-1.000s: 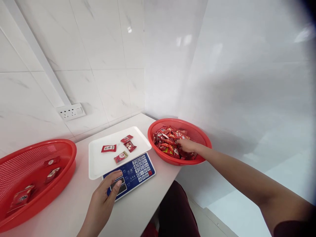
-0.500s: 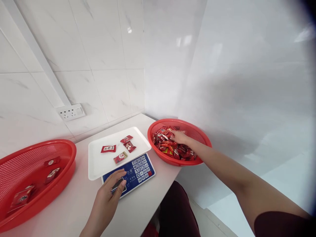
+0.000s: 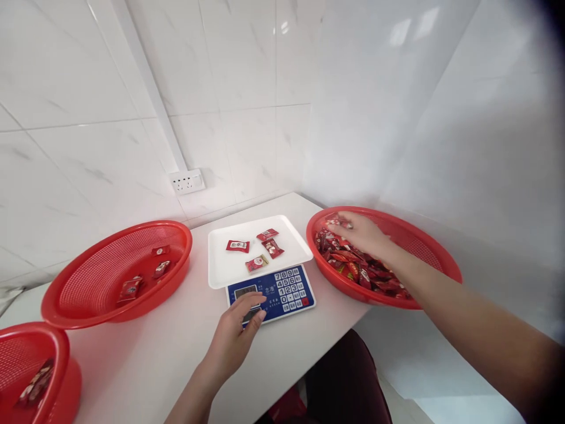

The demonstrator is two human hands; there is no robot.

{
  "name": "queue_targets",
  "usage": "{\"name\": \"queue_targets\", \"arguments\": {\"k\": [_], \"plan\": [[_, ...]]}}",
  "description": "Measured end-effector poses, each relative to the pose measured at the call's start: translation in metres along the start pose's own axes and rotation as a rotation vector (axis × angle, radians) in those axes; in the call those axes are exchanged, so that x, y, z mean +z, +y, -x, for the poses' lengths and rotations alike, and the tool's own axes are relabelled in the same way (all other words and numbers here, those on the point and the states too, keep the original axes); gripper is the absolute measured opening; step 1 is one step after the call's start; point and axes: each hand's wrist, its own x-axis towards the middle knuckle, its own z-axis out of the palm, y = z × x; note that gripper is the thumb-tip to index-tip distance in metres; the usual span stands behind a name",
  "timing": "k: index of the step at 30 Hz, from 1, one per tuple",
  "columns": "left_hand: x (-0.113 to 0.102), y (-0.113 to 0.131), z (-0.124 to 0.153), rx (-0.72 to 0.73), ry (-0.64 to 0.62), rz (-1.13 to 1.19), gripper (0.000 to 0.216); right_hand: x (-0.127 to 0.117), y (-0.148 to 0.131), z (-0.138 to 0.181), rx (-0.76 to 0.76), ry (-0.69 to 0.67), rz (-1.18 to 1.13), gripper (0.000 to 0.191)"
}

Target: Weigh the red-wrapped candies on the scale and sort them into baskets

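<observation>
My left hand [image 3: 238,330] hovers at the front of the blue digital scale [image 3: 269,300], holding nothing, its thumb and fingers apart near the display. On the scale sits a white tray [image 3: 225,274] carrying several wrapped candies [image 3: 237,245], mostly red and one partly gold. At the right, my right hand [image 3: 364,232] is inside a red plastic basket [image 3: 424,247], above a heap of red wrapped candies [image 3: 366,274]. Its fingers are closed on red candies [image 3: 338,220]; how many is hard to tell.
Left of the scale, a second red basket [image 3: 95,265] has a few wrapped candies in it. Another red basket [image 3: 66,359] is cut off at the lower left. A power socket [image 3: 187,181] is on the tiled wall, and the white table [image 3: 172,335] ends near my legs.
The view has turned left, so everything appears further right and the lower-left basket shows. My right hand has risen slightly from the candy heap with candies in its fingers. My left hand stays by the scale.
</observation>
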Motion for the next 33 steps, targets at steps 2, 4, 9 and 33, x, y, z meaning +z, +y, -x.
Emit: {"name": "queue_targets", "arguments": {"k": [2, 4, 9, 33], "plan": [[0.001, 0.004, 0.001, -0.013, -0.027, 0.012, 0.029, 0.016, -0.025, 0.004, -0.091, -0.085, -0.069, 0.042], [0.001, 0.005, 0.003, -0.017, -0.038, 0.014, 0.029, 0.034, -0.044, 0.007, -0.159, -0.189, -0.130, 0.034], [-0.006, 0.000, 0.010, -0.011, -0.007, -0.013, 0.029, 0.062, -0.061, 0.003, -0.174, -0.222, -0.164, 0.023], [-0.002, 0.002, 0.061, -0.160, -0.239, -0.018, 0.026, 0.000, 0.025, 0.105, 0.107, 0.145, 0.191, 0.034]]}}
